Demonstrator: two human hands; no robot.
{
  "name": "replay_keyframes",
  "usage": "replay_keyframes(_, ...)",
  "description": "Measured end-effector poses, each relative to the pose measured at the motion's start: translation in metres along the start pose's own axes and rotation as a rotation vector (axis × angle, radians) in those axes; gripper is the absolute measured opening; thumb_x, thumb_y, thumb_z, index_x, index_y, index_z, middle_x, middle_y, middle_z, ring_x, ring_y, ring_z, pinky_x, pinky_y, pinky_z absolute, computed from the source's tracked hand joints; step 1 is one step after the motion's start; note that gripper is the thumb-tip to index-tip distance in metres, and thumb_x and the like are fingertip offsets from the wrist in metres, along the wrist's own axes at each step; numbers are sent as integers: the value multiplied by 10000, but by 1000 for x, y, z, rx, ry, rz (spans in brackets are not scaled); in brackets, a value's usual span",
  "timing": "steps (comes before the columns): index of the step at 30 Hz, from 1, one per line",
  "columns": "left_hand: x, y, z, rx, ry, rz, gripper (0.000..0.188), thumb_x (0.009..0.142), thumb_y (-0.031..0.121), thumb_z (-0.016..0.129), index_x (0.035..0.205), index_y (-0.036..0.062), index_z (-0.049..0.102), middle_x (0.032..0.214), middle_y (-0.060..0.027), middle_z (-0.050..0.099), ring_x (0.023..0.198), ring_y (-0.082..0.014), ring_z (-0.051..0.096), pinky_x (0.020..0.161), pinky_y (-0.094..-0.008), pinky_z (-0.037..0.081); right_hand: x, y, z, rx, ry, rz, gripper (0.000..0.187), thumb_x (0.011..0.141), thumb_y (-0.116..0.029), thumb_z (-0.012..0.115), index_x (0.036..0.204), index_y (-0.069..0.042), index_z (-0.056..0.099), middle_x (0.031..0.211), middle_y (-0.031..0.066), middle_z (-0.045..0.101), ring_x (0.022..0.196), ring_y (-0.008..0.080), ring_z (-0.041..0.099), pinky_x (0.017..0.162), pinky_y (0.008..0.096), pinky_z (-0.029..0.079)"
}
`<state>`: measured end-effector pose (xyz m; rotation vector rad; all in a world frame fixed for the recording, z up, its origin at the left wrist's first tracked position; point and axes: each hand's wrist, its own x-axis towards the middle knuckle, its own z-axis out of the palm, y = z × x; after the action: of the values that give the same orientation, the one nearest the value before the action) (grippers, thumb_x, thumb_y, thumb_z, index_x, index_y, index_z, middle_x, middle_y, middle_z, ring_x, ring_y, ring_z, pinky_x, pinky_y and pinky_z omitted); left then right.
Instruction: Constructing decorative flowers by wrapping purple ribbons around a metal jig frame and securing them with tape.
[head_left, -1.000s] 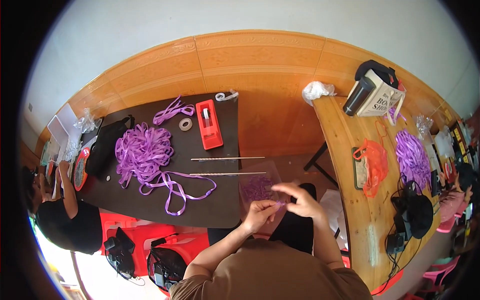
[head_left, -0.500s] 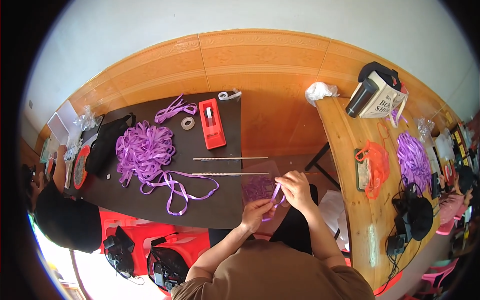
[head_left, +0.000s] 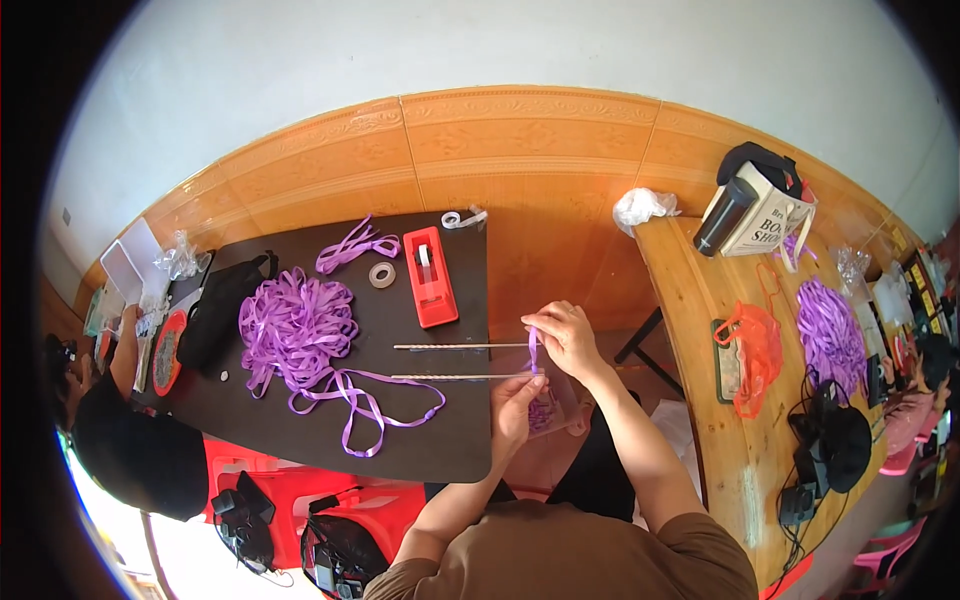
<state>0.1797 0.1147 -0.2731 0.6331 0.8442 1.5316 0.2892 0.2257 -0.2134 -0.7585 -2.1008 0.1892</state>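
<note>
My right hand pinches the upper end of a short purple ribbon strip just past the dark table's right edge. Below it, my left hand grips the same strip's lower end, so the strip is stretched upright between them. Two thin sticks lie flat on the table with their right tips reaching my hands. Under my hands sits a clear plastic bag with purple pieces. A large heap of purple ribbon lies at mid-table, loose loops trailing toward me.
A red tape dispenser, a tape roll and a black bag lie on the dark table. Another person sits at its left end. The wooden table on my right bears an orange bag, more purple ribbon and a tote.
My hands have moved up from my lap to the sticks' tips, and the ribbon strip is now pulled taut upright between them.
</note>
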Motion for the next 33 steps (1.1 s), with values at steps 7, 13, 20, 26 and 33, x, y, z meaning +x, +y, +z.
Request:
replay_keyframes(7, 5, -5, -3, -16, 37, 76, 179, 862, 84, 615, 1007, -12, 655, 888, -55, 655, 813, -113, 572, 796, -241, 442, -35, 23, 39, 136, -152, 155, 193, 737, -60, 642, 926, -90, 665, 798, 62, 578, 805, 273, 558, 675, 379, 425)
replay_keyframes(13, 2, -7, -2, -41, 65, 83, 166, 858, 73, 617, 994, -14, 659, 891, -69, 660, 799, -124, 584, 774, -243, 450, -103, 14, 67, 425, -131, 319, 191, 755, -68, 563, 932, -52, 635, 811, 175, 557, 816, 368, 555, 683, 417, 446)
replay_keyframes(20, -10, -14, -8, -18, 109, -26, 136, 855, 79, 629, 955, 1, 675, 822, -50, 667, 718, -89, 587, 672, -199, 441, -160, -19, 83, 561, -185, 552, 228, 792, 21, 514, 1003, -6, 597, 968, 168, 575, 828, 314, 590, 733, 350, 468)
replay_keyframes(26, -39, -30, -25, 75, 56, -77, 137, 871, 89, 613, 951, -3, 676, 780, -24, 648, 702, -66, 571, 644, -179, 416, -171, -27, 76, 915, -195, 768, 133, 884, -65, 516, 945, 12, 606, 821, 68, 553, 740, 140, 562, 640, 288, 435)
replay_keyframes(33, -79, -23, -42, 217, -39, -126, 151, 890, 87, 590, 975, -5, 674, 781, -47, 658, 704, -86, 589, 705, -218, 477, -120, 0, 68, 763, -73, 596, 180, 899, -152, 566, 958, -5, 651, 790, 26, 587, 717, 99, 541, 614, 251, 423)
